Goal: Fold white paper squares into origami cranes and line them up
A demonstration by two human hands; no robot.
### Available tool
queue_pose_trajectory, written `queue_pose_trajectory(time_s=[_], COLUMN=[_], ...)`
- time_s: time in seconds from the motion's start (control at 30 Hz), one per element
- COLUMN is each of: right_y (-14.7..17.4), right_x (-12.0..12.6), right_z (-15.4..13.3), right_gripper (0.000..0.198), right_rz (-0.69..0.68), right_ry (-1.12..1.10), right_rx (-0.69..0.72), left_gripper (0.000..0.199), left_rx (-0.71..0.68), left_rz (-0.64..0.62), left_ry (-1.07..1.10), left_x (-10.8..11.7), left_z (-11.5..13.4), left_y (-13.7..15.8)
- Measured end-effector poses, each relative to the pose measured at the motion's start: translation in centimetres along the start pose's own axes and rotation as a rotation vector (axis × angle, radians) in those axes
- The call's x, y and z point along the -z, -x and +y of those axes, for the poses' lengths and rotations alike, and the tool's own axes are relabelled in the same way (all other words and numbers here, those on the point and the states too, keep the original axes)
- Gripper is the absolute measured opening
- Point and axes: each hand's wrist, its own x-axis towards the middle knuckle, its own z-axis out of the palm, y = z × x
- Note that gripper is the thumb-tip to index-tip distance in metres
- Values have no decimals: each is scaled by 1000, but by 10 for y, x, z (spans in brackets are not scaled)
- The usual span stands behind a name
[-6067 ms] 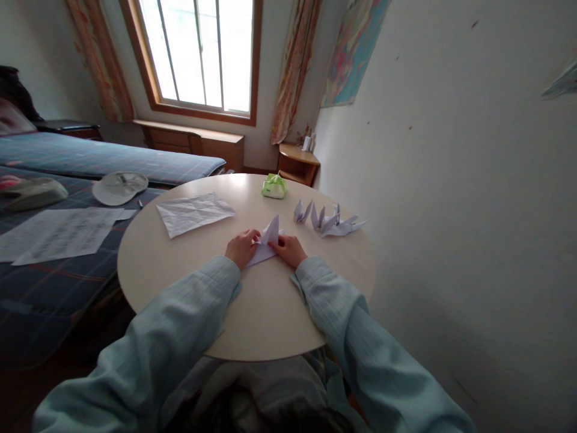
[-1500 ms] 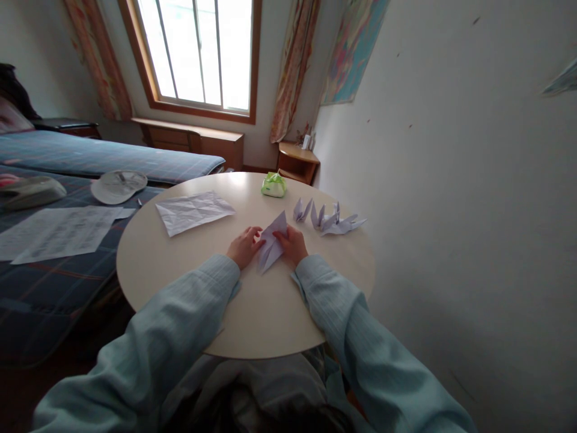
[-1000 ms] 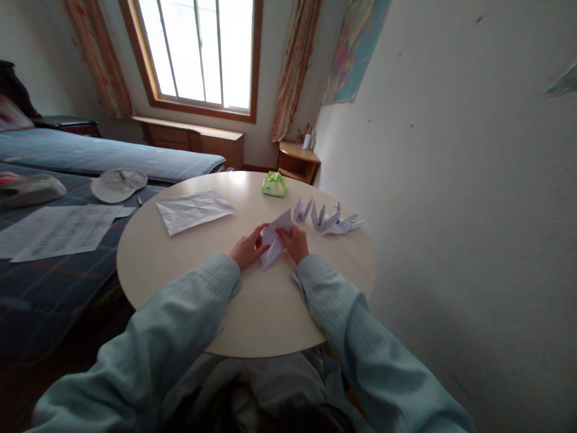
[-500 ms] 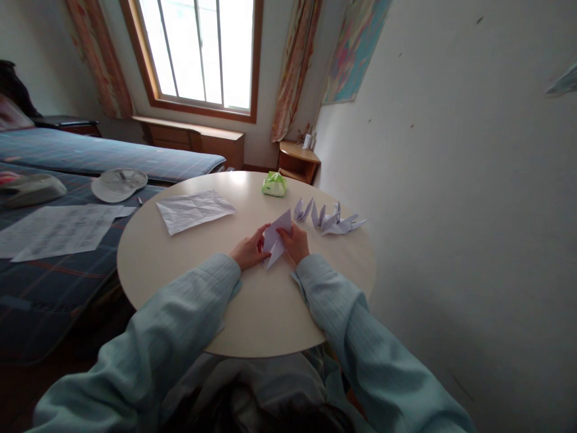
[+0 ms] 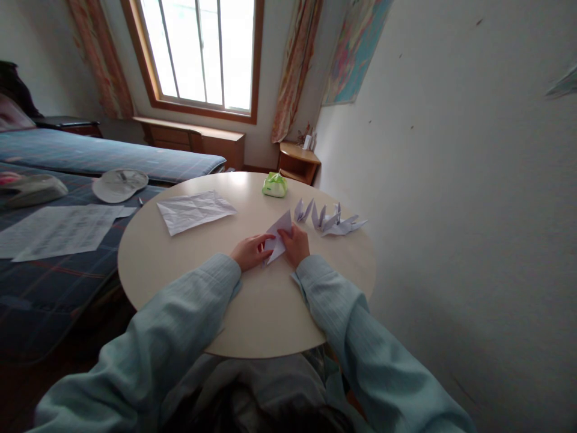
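A piece of folded white paper [image 5: 283, 222] is held between my two hands above the middle of the round table [image 5: 166, 276]. My left hand [image 5: 250, 251] grips its left edge, with the thumb near the lower tip and a finger across the front. On the right side, my right hand [image 5: 296, 243] pinches the paper, its thumb pressed on the face. Several folded paper cranes [image 5: 338, 222] stand in a cluster beyond my right hand. To the left lies a creased white sheet [image 5: 196, 211].
A green tissue pack [image 5: 274, 184] sits near the table's far edge. Left of the table, a bed [image 5: 54, 294] bears printed sheets [image 5: 67, 231] and a white cap [image 5: 119, 184]. A white wall [image 5: 451, 210] rises close on the right.
A finger of my left hand has moved onto the paper's front, and the lower flap now lies closer in, showing less below my hand. My right hand keeps its pinch.
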Motion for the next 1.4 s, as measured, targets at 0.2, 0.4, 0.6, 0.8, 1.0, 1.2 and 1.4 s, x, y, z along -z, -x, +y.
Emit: queue_pose_trajectory(time_s=[0.2, 0.4, 0.6, 0.8, 1.0, 1.2, 1.4], right_y=[0, 1, 1, 2, 2, 2, 2], right_x=[1, 1, 1, 2, 1, 2, 1], right_z=[0, 0, -3, -4, -5, -6, -5], right_gripper=[19, 20, 23, 25, 24, 24, 24], right_rz=[-15, -72, -118, -124, -132, -137, -137], right_ry=[58, 104, 183, 194, 183, 173, 155], right_rx=[-21, -28, -84, -82, -83, -84, -75], left_gripper=[38, 35, 31, 30, 29, 29, 28], left_rx=[-25, -23, -3, -3, 10, 24, 20], left_rz=[17, 6, -5, 0, -12, -8, -8], left_ry=[-3, -24, -60, -60, -68, -56, -59], left_x=[-2, -1, 0, 1, 2, 3, 2], left_z=[-1, -2, -2, -1, 0, 2, 0], left_y=[1, 0, -1, 0, 0, 0, 0])
